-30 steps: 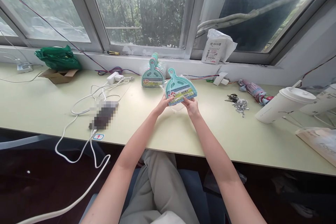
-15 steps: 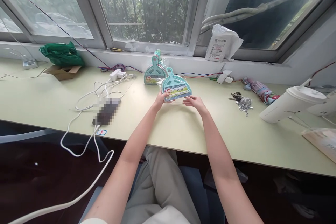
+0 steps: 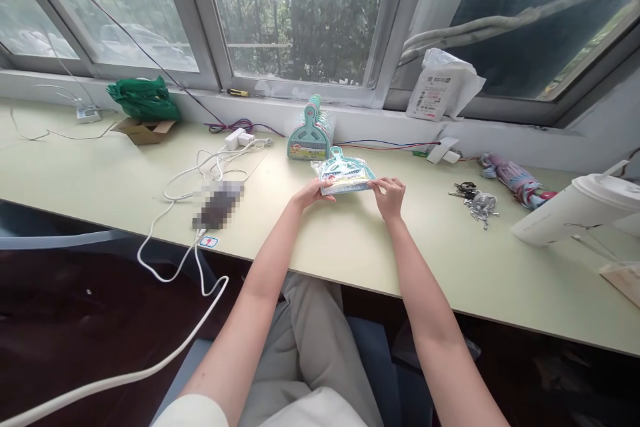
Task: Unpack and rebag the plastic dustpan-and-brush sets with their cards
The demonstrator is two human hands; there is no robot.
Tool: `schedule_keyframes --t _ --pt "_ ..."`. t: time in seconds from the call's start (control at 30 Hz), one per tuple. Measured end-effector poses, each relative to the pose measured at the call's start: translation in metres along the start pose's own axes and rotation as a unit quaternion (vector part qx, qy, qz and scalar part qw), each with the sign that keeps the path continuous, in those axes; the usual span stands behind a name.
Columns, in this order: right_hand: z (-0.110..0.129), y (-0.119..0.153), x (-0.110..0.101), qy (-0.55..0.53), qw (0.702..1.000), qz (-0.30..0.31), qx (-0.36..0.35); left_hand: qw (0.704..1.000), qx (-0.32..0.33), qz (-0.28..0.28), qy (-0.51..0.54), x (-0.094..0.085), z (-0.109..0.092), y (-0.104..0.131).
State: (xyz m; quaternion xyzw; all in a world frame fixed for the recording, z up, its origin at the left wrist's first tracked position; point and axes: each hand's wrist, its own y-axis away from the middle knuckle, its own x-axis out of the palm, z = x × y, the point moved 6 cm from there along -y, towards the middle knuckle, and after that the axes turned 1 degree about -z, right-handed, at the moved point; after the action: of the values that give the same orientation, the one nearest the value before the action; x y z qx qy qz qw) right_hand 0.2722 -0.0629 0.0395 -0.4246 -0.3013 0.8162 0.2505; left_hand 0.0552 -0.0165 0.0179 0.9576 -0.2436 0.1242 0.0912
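Between my two hands is a teal mini dustpan and brush set (image 3: 346, 173) in clear wrapping, with a printed label across its front. It is tilted back above the table, handle pointing away from me. My left hand (image 3: 314, 193) grips its lower left corner, thumb on top and fingers underneath. At the lower right corner, my right hand (image 3: 389, 196) pinches the edge between thumb and fingers. Just behind stands a row of similar wrapped dustpan sets (image 3: 309, 133), upright one behind another against the window ledge.
To the left lie white cables and a charger (image 3: 239, 139), a blurred dark device (image 3: 219, 205), and a green bag (image 3: 143, 99) on a cardboard box (image 3: 143, 132). Keys (image 3: 475, 200), a folded umbrella (image 3: 515, 180) and a white cup (image 3: 575, 210) are on the right. A tissue pack (image 3: 434, 90) rests on the ledge.
My right hand has closed on the dustpan set's right corner; before, its fingers were apart beside it. The set has tipped back flatter. The view has shifted slightly left.
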Motion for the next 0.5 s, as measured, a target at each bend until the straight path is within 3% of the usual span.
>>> schedule_keyframes --t 0.17,0.33,0.5 --pt "0.0 -0.001 -0.007 0.006 0.999 -0.035 0.01 0.997 -0.002 0.064 -0.033 0.007 -0.001 0.004" --pt "0.009 0.0 -0.004 -0.016 0.999 -0.022 -0.04 0.995 -0.005 0.07 -0.074 0.003 0.001 0.003" --pt "-0.007 0.0 -0.001 0.019 0.998 -0.025 0.048 0.986 -0.006 0.121 -0.114 0.012 0.003 0.007"
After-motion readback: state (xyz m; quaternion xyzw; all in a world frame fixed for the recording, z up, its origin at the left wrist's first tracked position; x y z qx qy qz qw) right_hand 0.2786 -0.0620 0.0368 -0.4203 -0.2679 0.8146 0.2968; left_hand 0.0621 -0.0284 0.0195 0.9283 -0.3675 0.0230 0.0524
